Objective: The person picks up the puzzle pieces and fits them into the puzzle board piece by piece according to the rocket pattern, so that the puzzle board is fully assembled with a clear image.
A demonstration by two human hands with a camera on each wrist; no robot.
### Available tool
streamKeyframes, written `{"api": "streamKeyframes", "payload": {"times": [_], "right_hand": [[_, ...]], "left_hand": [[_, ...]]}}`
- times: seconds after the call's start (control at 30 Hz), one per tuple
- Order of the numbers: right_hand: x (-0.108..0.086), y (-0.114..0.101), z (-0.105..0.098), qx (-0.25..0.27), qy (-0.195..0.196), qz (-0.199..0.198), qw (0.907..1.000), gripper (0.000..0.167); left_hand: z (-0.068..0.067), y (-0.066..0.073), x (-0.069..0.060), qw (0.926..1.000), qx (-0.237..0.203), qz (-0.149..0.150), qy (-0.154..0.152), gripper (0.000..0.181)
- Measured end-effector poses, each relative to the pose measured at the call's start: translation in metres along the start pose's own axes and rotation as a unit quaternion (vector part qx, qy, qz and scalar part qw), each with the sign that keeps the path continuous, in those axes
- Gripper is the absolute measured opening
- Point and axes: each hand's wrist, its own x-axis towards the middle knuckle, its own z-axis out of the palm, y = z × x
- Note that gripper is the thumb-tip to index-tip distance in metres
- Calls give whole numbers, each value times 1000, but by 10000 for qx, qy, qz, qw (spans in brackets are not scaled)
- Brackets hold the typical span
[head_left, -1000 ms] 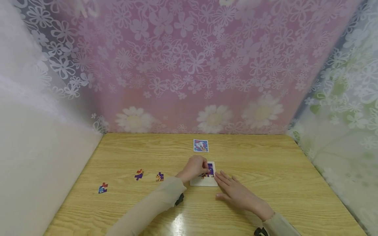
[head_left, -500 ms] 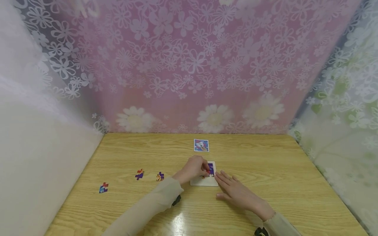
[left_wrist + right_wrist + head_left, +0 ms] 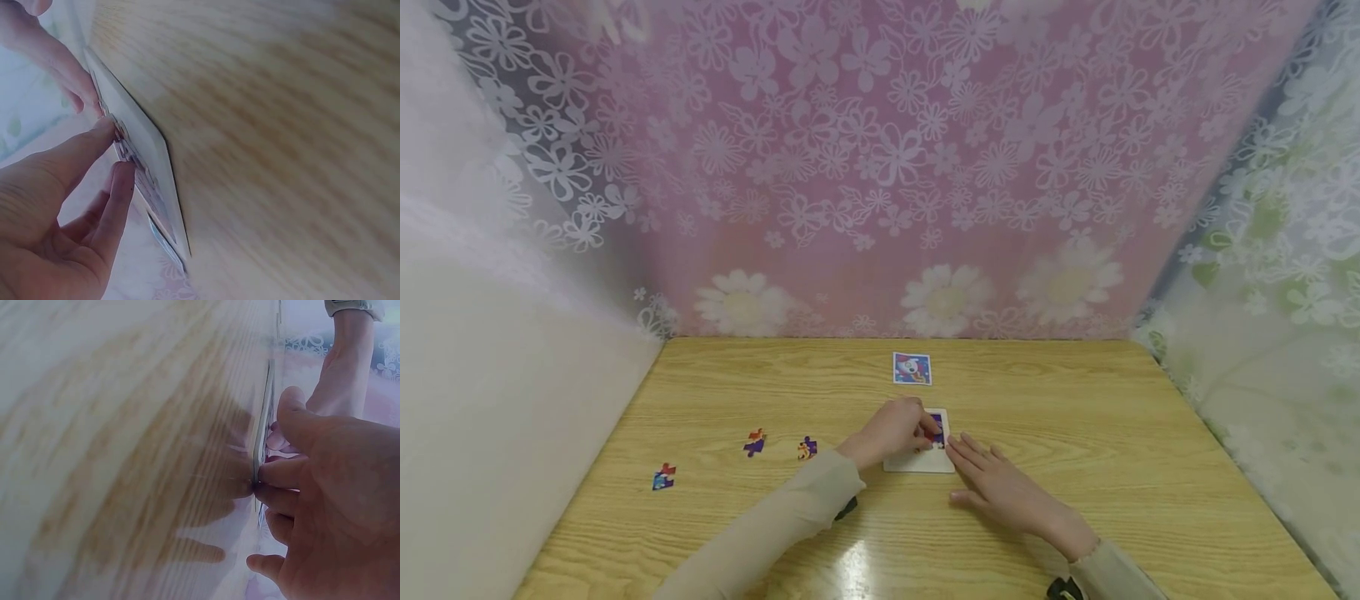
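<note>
A white-rimmed puzzle tray [image 3: 917, 465] lies flat on the table, with purple and red picture pieces inside its frame. Over its left part is my left hand [image 3: 887, 433], its thumb and fingertips pinching a small puzzle piece [image 3: 931, 434] down at the picture surface; the hand covers much of the piece and the tray. In the left wrist view, thumb and fingers [image 3: 122, 181] come right onto the tray [image 3: 153, 150]. My right hand [image 3: 1011, 496] rests on the table with fingers straight, its fingertips touching the tray's right edge.
Three loose puzzle pieces lie to the left: an orange-and-purple one [image 3: 807, 448], a red-and-purple one [image 3: 755, 442] and a blue-and-red one [image 3: 663, 477]. Behind the tray is a square picture card [image 3: 912, 368]. Flowered curtains [image 3: 895, 167] enclose the wooden table [image 3: 1075, 417].
My left hand has shifted its fingers slightly over the tray, and a red part of the picture shows beneath them. The right hand stays at the tray's edge.
</note>
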Motion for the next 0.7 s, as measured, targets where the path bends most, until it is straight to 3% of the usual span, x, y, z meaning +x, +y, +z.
{"api": "streamKeyframes", "payload": {"times": [0.17,0.3,0.47,0.7], "right_hand": [[0,-1,-2,34,-48,83,9999,68],[1,-2,-2,32,-142,179,9997,68],[1,-2,-3,77,-203,238,9995,68],[1,-4,-4,6,-207,254,9995,68]], "left_hand": [[-2,3,-1,9996,249,89,1,19],[1,-2,2,9998,-170,-82,-17,16],[3,-14,6,9976,-631,-232,191,12],[-3,-30,-4,9852,-1518,-426,674,17]]}}
